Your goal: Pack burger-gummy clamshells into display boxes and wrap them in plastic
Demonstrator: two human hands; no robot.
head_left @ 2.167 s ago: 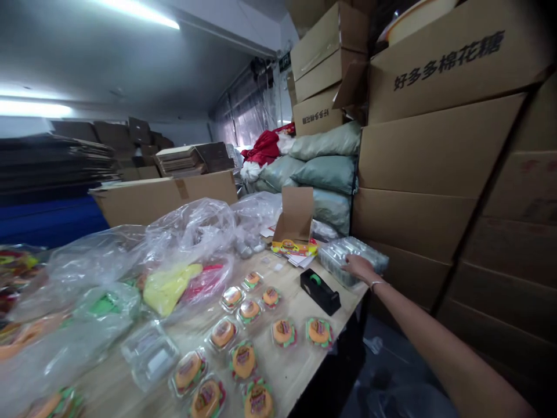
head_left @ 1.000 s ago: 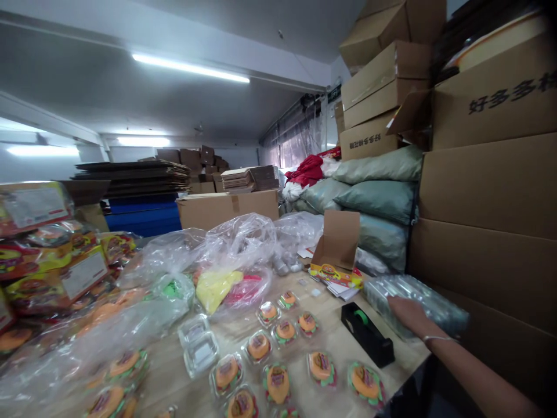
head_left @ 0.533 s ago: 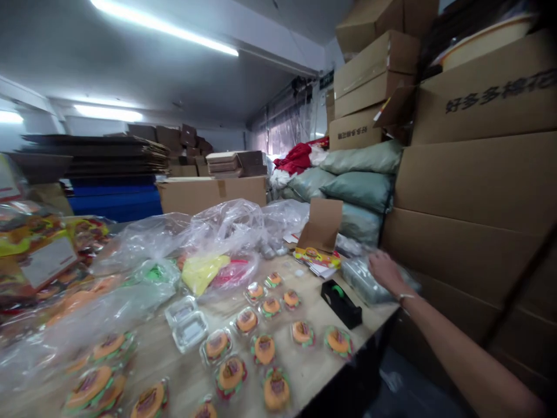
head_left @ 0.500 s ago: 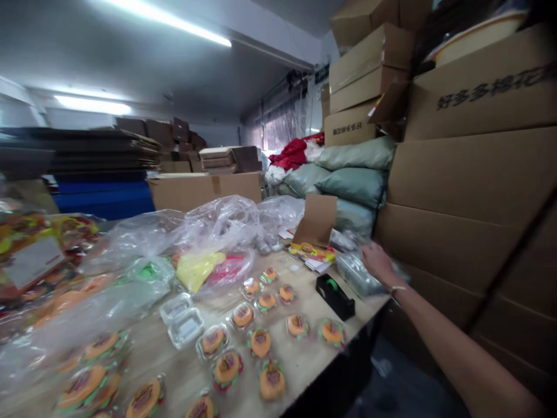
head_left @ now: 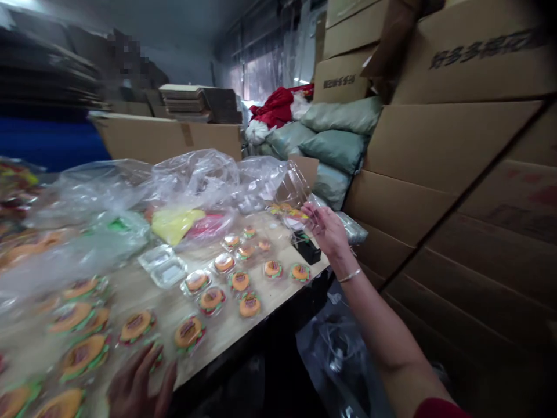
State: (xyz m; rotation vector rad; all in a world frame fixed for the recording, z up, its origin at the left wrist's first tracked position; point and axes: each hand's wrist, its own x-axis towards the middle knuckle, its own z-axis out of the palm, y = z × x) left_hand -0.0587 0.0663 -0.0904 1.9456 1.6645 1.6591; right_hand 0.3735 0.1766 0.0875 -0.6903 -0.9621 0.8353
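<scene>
My right hand [head_left: 328, 229] is raised above the tape dispenser [head_left: 306, 247], fingers closed on a clear plastic clamshell [head_left: 298, 177], blurred and hard to see against the cardboard flap behind it. At the bottom left, my left hand [head_left: 141, 383] has its fingers apart beside a small packed burger [head_left: 155, 355], partly hidden by the fingers; whether they touch it I cannot tell. Several burgers in clear packs [head_left: 190, 332] lie in loose rows across the table [head_left: 226, 331]. An opened clear clamshell [head_left: 167, 270] lies behind the rows.
Clear plastic bags [head_left: 195, 174] with a yellow piece [head_left: 176, 225] and a pink piece inside cover the table's back. A bundle of clear containers [head_left: 354, 229] lies at the right end. Large cartons [head_left: 409, 145] and green sacks [head_left: 335, 148] are stacked beyond.
My right hand has come left from the bundle of clear containers with a clear clamshell. My left hand has entered at the bottom left. The view has tilted down and shifted.
</scene>
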